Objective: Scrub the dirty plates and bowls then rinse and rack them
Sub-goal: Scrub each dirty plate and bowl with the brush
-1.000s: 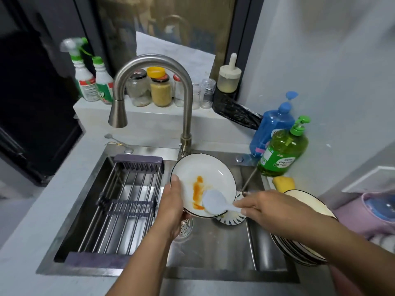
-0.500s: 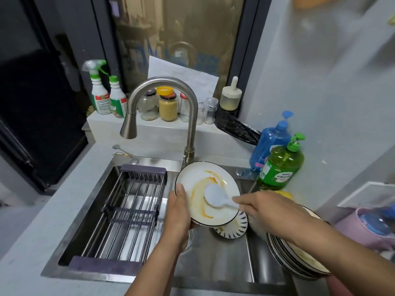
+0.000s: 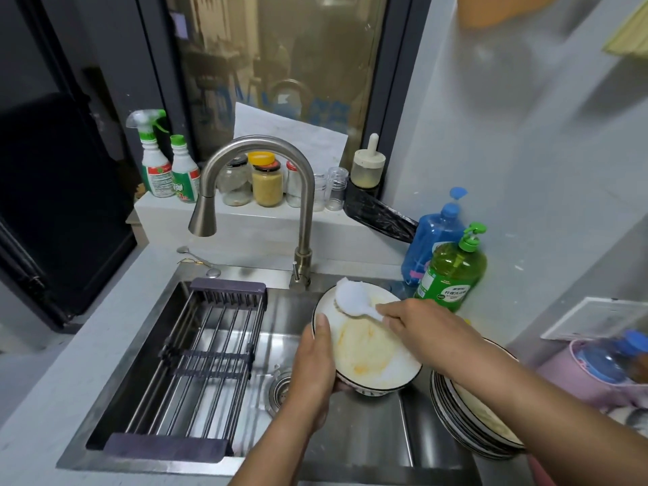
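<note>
My left hand [image 3: 314, 366] grips the left rim of a white, dark-rimmed bowl [image 3: 371, 356], thumb inside, holding it tilted over the steel sink [image 3: 350, 433]. Orange sauce is smeared across its inside. A white dish brush [image 3: 352, 298] presses on the bowl's far inner edge, its handle pinched by my right hand [image 3: 424, 327]. A stack of dirty dark-rimmed plates [image 3: 473, 415] leans at the sink's right, partly hidden by my right forearm. The dark wire drying rack [image 3: 207, 359] spans the sink's left half and holds nothing.
The steel faucet [image 3: 266, 191] arches over the rack with no water running. Green [image 3: 454, 275] and blue [image 3: 434, 236] soap bottles stand behind the bowl. Jars and spray bottles [image 3: 164, 163] line the back ledge. A pink container [image 3: 596, 370] sits at far right.
The brush has swept from the bowl's middle to its far rim, smearing the orange streak into a pale film. The view has tilted upward.
</note>
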